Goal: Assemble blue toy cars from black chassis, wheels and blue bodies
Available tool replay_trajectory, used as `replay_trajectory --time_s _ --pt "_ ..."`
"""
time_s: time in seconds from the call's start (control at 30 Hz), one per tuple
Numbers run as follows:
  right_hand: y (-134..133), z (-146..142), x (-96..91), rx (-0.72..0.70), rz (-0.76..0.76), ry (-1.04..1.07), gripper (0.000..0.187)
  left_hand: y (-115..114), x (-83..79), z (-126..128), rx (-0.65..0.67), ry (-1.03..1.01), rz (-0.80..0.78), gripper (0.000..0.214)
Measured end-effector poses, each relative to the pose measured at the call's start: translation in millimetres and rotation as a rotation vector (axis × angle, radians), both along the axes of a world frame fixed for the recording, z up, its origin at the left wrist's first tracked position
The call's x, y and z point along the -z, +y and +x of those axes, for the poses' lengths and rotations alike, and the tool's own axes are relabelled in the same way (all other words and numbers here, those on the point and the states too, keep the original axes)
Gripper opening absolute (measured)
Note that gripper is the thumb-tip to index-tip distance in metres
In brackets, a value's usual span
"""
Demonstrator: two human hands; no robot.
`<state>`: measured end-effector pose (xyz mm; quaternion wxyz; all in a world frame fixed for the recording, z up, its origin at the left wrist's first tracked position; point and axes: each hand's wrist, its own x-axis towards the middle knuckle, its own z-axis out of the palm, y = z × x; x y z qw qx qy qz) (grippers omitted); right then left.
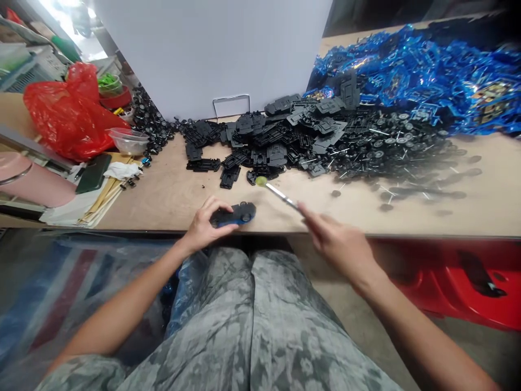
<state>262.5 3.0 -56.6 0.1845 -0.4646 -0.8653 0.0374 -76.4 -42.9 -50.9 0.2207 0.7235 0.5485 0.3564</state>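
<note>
My left hand (207, 222) is closed around one end of a toy car (236, 213) at the table's front edge. The car lies wheels up, its black underside on top and a strip of blue body below. In my right hand (340, 239) is a small mallet (280, 194), gripped by its handle; the shaft is shiny metal and the head yellow-green. That head is up and to the right of the car, apart from it. Just behind it lie loose black toy car chassis (260, 138) in a heap.
Wheels on thin metal axles (386, 144) are heaped at right, with shiny blue car bodies (407, 70) behind. A grey-white panel (220, 49) stands at the back. On the left are a red plastic bag (73, 117), a clear tub (129, 142), a phone (94, 174) and a pink bottle (35, 179).
</note>
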Motion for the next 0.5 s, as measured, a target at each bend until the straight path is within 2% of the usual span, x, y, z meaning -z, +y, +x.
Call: replay_trajectory --time_s 0.07,0.1,0.2,0.27,0.37,0.5 --pt "20.1 6.4 -3.8 0.043 0.077 -0.048 0.043 -1.0 -2.0 13.7 -0.018 -0.246 -0.130 0.036" --pt "28.2 6.0 -6.4 0.007 0.095 -0.017 0.041 -0.8 -2.0 21.4 -0.007 -0.362 -0.204 0.037" --pt "40.3 -10.0 -15.4 -0.290 0.040 0.279 0.041 3.1 1.0 43.8 0.056 -0.637 -0.359 0.040" --pt "39.1 -26.9 -20.2 -0.466 -0.070 0.520 0.037 8.2 1.8 55.0 0.085 -0.731 -0.376 0.042" --pt "32.7 -45.9 -23.8 -0.493 -0.161 0.720 0.021 15.1 -6.6 64.3 0.097 -0.688 -0.295 0.041" --pt "26.8 -50.4 -26.2 -0.499 -0.127 0.720 0.016 16.0 -30.1 72.8 0.152 -0.419 -0.043 0.038"
